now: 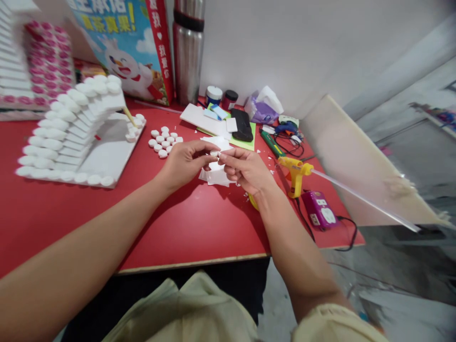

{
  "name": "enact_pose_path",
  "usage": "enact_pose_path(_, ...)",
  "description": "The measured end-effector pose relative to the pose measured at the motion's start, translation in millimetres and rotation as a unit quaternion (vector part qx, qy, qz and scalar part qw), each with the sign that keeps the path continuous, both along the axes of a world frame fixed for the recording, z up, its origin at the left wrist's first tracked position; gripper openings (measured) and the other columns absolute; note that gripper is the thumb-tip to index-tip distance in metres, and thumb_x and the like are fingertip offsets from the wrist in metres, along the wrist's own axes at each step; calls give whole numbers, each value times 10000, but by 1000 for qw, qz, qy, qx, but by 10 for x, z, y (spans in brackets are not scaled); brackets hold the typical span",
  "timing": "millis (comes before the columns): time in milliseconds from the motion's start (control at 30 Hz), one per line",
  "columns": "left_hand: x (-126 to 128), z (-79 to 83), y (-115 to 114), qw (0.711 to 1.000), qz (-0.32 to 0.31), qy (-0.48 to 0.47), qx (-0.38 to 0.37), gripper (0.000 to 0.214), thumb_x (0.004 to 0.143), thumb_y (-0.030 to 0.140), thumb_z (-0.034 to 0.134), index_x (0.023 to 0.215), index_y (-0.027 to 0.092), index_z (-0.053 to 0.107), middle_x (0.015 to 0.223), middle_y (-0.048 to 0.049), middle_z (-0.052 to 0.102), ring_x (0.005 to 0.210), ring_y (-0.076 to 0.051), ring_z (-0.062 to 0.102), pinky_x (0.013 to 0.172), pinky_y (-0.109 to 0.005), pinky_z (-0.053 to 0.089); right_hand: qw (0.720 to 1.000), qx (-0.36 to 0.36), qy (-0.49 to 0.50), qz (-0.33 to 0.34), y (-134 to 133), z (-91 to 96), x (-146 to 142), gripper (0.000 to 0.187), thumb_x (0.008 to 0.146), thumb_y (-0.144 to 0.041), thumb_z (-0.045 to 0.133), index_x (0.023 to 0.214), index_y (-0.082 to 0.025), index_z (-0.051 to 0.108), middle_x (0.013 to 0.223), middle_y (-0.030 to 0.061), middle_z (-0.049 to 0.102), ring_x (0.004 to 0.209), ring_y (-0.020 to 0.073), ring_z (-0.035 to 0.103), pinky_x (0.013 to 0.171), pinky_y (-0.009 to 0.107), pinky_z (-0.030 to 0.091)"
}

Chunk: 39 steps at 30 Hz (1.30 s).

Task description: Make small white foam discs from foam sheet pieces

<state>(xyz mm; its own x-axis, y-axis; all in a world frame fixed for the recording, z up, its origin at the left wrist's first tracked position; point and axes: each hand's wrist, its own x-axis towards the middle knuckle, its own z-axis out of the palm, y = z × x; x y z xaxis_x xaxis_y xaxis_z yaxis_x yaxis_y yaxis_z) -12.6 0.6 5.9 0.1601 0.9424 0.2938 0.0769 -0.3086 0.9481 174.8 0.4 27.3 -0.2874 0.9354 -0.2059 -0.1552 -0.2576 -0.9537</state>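
Observation:
Between the fingertips of my left hand (187, 161) and my right hand (245, 166) is a small white round piece (214, 154), pinched from both sides. Its details are partly hidden by my fingers. Under my hands lie white sheets (218, 175) on the red table. Just left of my left hand sits a cluster of several white round pieces (164, 141). Farther left stands a white stair-like model (76, 137), its curved edge lined with similar round pieces. A yellow glue gun (295, 175) with a long clear glue stick (363, 199) rests to the right of my right hand.
A purple box (320, 210) with a cable is near the table's right edge. Behind my hands are a black pouch (242, 125), paint jars (213, 95), a tissue pack (263, 107) and a green tool (271, 142). A steel flask (188, 57) and a printed carton (124, 47) stand at the back.

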Motion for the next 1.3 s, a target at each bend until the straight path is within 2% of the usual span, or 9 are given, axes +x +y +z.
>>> enact_pose_path(133,11,16,-18,1000,8,-1,-11,202,804,304,790,947,166,824,764,-43,766,600,-149,659,589,-268,540,994,70,-72,-35,-33,-23,-27,312,701,-401,905,798,-178,709,690,-13,680,479,58,432,424,221,342)
enact_pose_path(200,15,22,-22,1000,6,-3,-18,201,796,297,800,945,164,825,791,-50,780,605,-149,666,586,-267,545,979,128,-144,-59,-49,-48,-44,251,787,-402,832,804,-185,707,622,-26,645,457,72,442,434,234,352)
enact_pose_path(267,18,22,-22,1000,1,-12,-25,204,787,286,811,943,155,823,778,-53,778,600,-151,671,580,-267,550,951,194,-226,-84,-61,-75,-58,211,849,-389,769,826,-189,706,581,-35,614,458,89,467,455,243,352)
enact_pose_path(367,23,16,-14,999,-1,-34,-43,227,772,290,831,943,142,817,735,-45,760,585,-152,672,573,-269,560,888,299,-328,-122,-78,-99,-70,167,883,-352,733,847,-193,699,643,-19,642,553,113,534,521,251,369)
enact_pose_path(433,25,16,-11,997,-4,-52,-59,250,761,309,846,941,139,812,742,-45,761,584,-148,671,574,-270,569,850,353,-369,-131,-91,-97,-75,153,897,-334,722,841,-196,689,680,-13,657,614,124,560,575,260,394)
enact_pose_path(500,26,26,-13,995,-9,-68,-77,274,754,335,861,934,136,806,772,-51,770,587,-142,672,584,-273,584,830,381,-387,-130,-107,-84,-80,143,910,-322,708,841,-200,677,691,-15,657,628,127,560,611,268,412)
enact_pose_path(600,28,50,-23,991,-22,-87,-102,298,736,358,884,906,130,793,808,-58,778,586,-136,676,600,-284,608,822,395,-390,-128,-122,-70,-91,122,916,-297,688,842,-204,658,697,-22,648,611,122,538,629,272,419)
enact_pose_path(900,53,76,-29,984,-29,-119,-131,379,659,398,933,864,124,770,794,-48,771,590,-132,674,624,-303,643,832,384,-373,-144,-96,-162,-118,117,918,-314,661,891,-200,664,712,-16,660,617,133,549,646,282,436)
enact_pose_path(1300,34,60,-19,987,-14,-117,-106,297,697,341,908,808,130,732,713,-40,741,517,-133,661,512,-265,562,793,459,-393,-81,-142,-127,-71,188,1024,-321,545,995,-189,676,855,53,703,792,181,649,705,308,474)
